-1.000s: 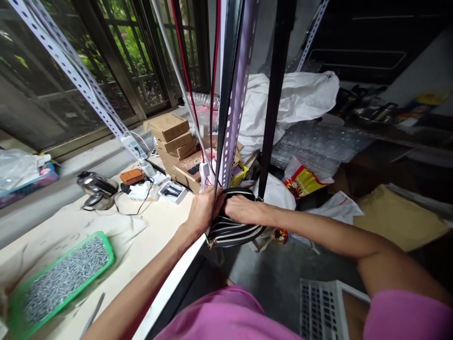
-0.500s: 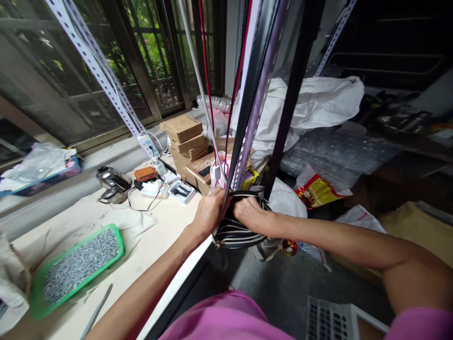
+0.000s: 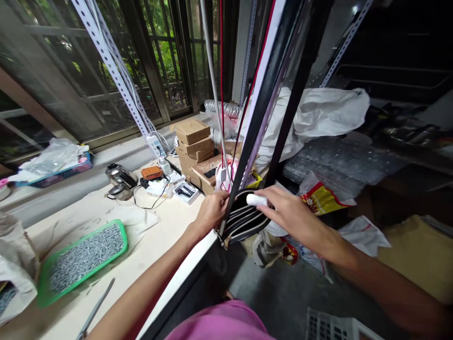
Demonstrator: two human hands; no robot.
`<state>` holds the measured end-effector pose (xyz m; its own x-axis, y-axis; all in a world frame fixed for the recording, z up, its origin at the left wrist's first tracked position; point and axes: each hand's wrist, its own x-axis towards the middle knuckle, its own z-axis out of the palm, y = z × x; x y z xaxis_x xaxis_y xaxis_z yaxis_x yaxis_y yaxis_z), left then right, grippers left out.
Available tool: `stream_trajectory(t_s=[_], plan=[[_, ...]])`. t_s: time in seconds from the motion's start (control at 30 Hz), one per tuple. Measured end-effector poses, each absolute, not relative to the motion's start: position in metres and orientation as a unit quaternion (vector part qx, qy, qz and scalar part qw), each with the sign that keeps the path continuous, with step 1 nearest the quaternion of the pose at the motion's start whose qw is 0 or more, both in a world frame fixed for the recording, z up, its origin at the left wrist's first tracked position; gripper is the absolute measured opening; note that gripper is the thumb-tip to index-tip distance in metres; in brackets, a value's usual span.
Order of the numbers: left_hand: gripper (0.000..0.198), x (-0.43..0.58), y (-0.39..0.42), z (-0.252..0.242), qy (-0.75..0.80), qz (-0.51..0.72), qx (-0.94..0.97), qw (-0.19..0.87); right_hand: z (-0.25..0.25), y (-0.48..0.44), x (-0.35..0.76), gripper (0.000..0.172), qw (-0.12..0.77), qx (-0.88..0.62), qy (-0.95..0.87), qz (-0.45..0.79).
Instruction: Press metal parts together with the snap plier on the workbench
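A black bag with white stripes [image 3: 244,219] hangs by dark straps at the table's far corner, next to a slotted metal post [image 3: 264,101]. My left hand [image 3: 211,212] grips the bag's left edge by the post. Just above the bag's open top, my right hand [image 3: 286,210] pinches a small white cylinder [image 3: 256,200] between thumb and fingers. Red and white cables [image 3: 221,94] run down in front of the post to a white plug [image 3: 222,177].
A green tray of small metal parts [image 3: 83,257] lies on the cloth-covered table [image 3: 148,236]. Stacked cardboard boxes [image 3: 193,141], a kettle [image 3: 118,179] and an orange device [image 3: 151,172] stand at the back. Bags and white sacks [image 3: 318,113] crowd the floor to the right.
My right hand has come out of the bag and now holds a small white cylinder above it. My left hand stays on the bag's edge. The camera has tilted up slightly.
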<state>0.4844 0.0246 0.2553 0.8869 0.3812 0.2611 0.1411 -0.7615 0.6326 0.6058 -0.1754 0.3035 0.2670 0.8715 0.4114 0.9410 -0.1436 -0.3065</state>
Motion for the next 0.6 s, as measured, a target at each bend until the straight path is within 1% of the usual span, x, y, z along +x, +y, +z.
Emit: stream_trajectory(t_s=[0.07, 0.1, 0.17, 0.27, 0.37, 0.47, 0.53, 0.6], plan=[[0.029, 0.468, 0.020, 0.256, 0.184, 0.276, 0.867, 0.372, 0.314, -0.195, 0.590, 0.023, 0.319, -0.769, -0.547, -0.083], [0.033, 0.456, 0.015, 0.256, 0.212, 0.316, 0.836, 0.396, 0.314, -0.200, 0.580, 0.024, 0.347, -0.773, -0.526, -0.068], [0.042, 0.425, 0.001, 0.255, 0.245, 0.351, 0.787, 0.444, 0.305, -0.201, 0.558, 0.026, 0.392, -0.769, -0.505, 0.018], [0.051, 0.369, -0.020, 0.245, 0.202, 0.302, 0.779, 0.512, 0.276, -0.178, 0.517, 0.029, 0.438, -0.723, -0.501, 0.188], [0.058, 0.311, -0.024, 0.228, 0.197, 0.270, 0.757, 0.561, 0.249, -0.141, 0.464, 0.032, 0.513, -0.655, -0.471, 0.294], [0.055, 0.253, -0.009, 0.212, 0.223, 0.290, 0.706, 0.606, 0.231, -0.102, 0.400, 0.038, 0.604, -0.571, -0.410, 0.375], [0.048, 0.214, 0.004, 0.205, 0.221, 0.313, 0.691, 0.613, 0.218, -0.078, 0.351, 0.041, 0.635, -0.526, -0.385, 0.415], [0.041, 0.173, 0.016, 0.199, 0.223, 0.332, 0.679, 0.615, 0.203, -0.058, 0.300, 0.040, 0.653, -0.509, -0.377, 0.414]])
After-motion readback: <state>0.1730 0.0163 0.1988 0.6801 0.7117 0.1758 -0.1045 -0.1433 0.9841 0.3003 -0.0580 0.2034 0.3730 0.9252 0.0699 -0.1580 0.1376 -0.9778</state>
